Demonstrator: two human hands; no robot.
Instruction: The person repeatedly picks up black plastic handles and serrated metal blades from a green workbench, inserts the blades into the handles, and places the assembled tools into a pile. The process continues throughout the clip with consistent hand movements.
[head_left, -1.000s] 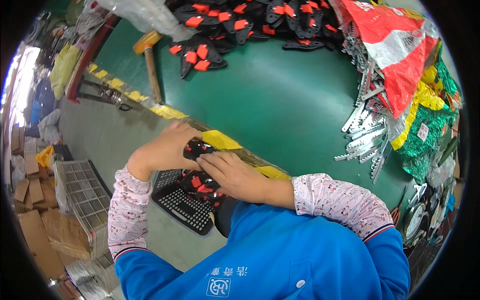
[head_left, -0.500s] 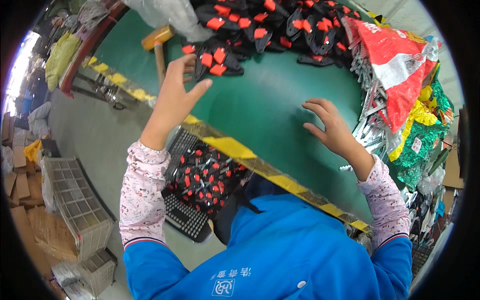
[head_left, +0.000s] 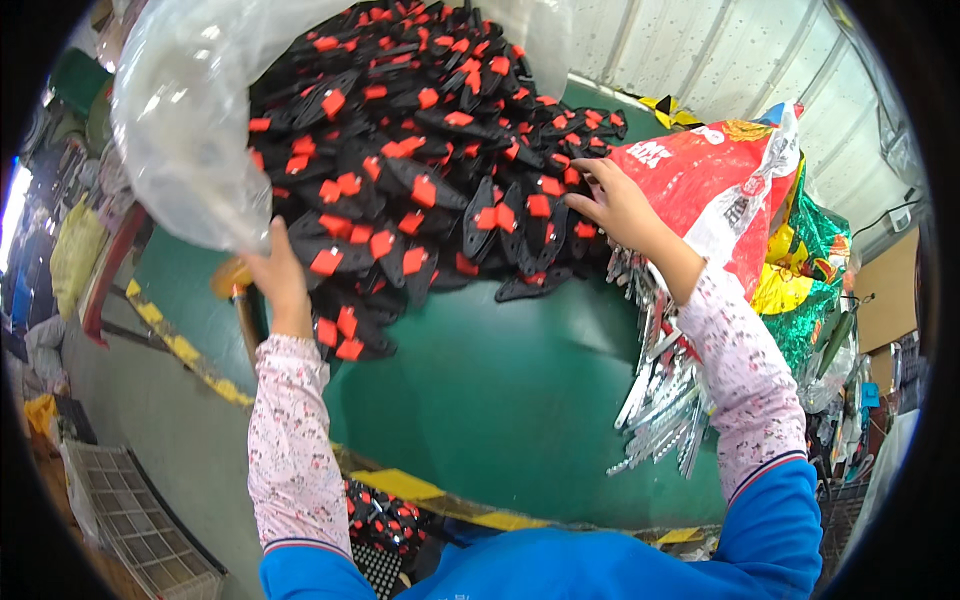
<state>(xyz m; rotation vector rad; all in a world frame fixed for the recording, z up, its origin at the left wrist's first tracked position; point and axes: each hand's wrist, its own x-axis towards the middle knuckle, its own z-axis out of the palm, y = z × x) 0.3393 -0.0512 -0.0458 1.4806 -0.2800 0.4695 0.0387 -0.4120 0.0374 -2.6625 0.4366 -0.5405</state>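
My left hand (head_left: 281,278) is at the lower edge of a large clear plastic bag (head_left: 190,130). Its thumb points up against the film, and the other fingers are partly hidden; it appears to grip the bag's edge. A big heap of black, flat, pointed plastic parts with red tabs (head_left: 424,190) spills from the bag's mouth onto the green tabletop (head_left: 470,390). Over the right side of this heap reaches my right hand (head_left: 622,208), open, thumb and fingers apart, with nothing seen in it.
A mallet (head_left: 238,290) lies by my left forearm. On the right, thin silvery metal strips (head_left: 665,400) spill from beneath a red and white sack (head_left: 690,180), beside green and yellow foil packaging (head_left: 815,270). Yellow-black tape (head_left: 400,485) lines the table's near edge.
My view has shifted toward the heap and bag. Both hands have moved forward: the left from near the mallet to the bag's edge, the right from above the tabletop to the heap.
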